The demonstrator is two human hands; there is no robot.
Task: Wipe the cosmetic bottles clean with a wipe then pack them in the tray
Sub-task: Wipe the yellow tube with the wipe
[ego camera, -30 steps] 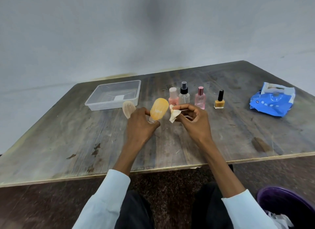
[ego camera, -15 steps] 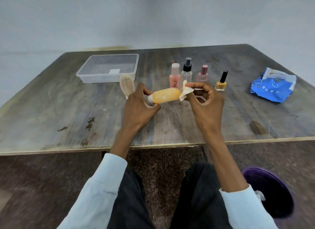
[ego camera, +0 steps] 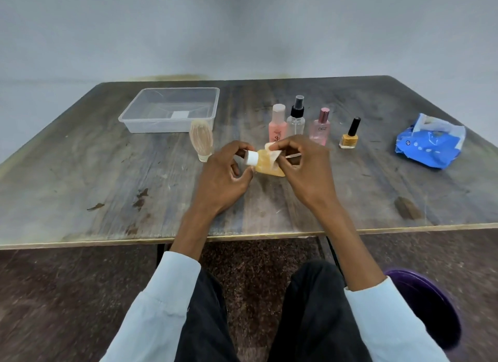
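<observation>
Six bottles are in view, none yet in the clear tray (ego camera: 172,111) at far left. Beside the tray's near right corner, a beige bottle (ego camera: 201,139) stands inverted on its cap. At centre, above the table (ego camera: 80,173), the left hand (ego camera: 223,182) pinches the white-capped neck of the orange bottle (ego camera: 265,163), held nearly horizontal; the right hand (ego camera: 307,170) presses a small folded wipe (ego camera: 273,153) against the bottle's upper side, fingers curled round it. Good practice here is judged to be a firm grip at the neck, turning the bottle so every face meets the wipe. Behind stand a peach bottle (ego camera: 277,123), a spray bottle (ego camera: 296,119), a pink bottle (ego camera: 321,127) and a nail polish (ego camera: 349,135); a blue wipes pack (ego camera: 428,146) lies far right.
</observation>
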